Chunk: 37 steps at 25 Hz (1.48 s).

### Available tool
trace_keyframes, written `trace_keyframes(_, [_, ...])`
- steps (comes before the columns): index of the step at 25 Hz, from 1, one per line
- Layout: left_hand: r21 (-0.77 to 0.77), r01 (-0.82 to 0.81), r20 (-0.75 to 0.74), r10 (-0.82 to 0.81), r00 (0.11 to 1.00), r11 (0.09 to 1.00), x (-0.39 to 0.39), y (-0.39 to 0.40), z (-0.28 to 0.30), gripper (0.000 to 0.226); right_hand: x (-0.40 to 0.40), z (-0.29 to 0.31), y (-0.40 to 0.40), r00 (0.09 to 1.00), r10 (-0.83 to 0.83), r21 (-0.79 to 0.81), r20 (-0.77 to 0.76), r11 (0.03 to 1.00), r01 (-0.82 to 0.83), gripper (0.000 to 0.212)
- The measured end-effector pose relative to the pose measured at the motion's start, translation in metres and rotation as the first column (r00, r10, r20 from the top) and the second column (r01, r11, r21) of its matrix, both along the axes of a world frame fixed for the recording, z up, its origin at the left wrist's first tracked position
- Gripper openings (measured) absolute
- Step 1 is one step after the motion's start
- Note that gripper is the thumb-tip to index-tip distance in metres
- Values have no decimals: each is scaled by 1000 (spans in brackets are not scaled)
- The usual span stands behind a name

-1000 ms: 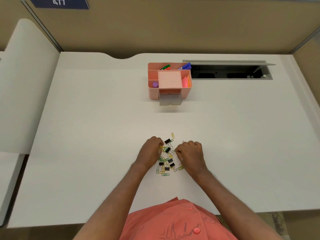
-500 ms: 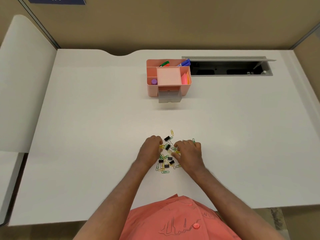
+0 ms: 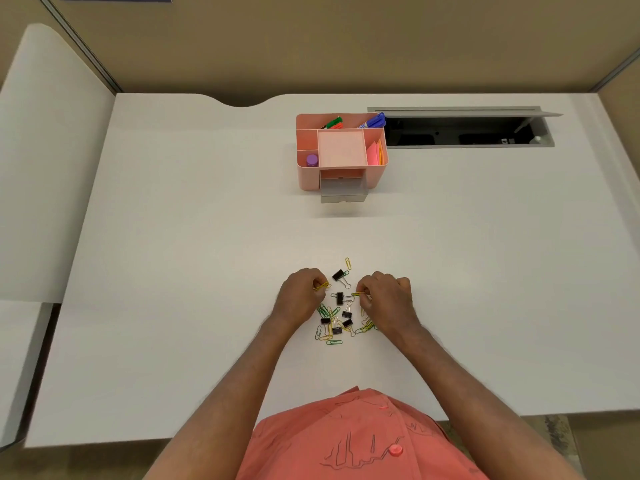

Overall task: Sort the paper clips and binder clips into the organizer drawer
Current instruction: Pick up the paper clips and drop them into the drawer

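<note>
White counter (image 3: 173,271): both hands have drawn apart since before, left hand (image 3: 300,295) pinching a yellow clip (image 3: 322,286), right hand (image 3: 388,299) another clip (image 3: 356,294), both lying left-right.

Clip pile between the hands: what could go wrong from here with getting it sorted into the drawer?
1. The left hand and right hand each pinch only a paper clip; the carry to the far grey drawer risks drops.
2. Paper clips and binder clips lie tangled, so a lift may drag neighbours.
3. The drawer is only partly out, so clips may miss it.
</note>
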<state>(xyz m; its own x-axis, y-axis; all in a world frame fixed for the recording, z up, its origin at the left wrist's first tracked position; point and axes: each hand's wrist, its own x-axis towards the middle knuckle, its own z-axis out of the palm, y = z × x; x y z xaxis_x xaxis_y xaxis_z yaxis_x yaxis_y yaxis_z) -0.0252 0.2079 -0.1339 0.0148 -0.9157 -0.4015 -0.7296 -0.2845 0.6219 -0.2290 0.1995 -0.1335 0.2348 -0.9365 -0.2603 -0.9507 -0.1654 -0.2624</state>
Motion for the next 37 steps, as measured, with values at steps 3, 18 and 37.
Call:
trace_keyframes(3, [36, -98, -104, 101, 989, 995, 6, -2, -1, 10, -11, 4, -2, 998, 59, 34, 24, 998, -60, 21])
trace_keyframes(18, [286, -350, -498, 451, 741, 892, 4, 0, 7, 5, 1, 13, -3, 1000, -15, 158, -23, 987, 19, 6])
trace_keyframes(37, [-136, -437, -441, 340, 830, 889, 21, -91, 77, 9, 56, 82, -191, 994, -4, -272, 107, 962, 33, 9])
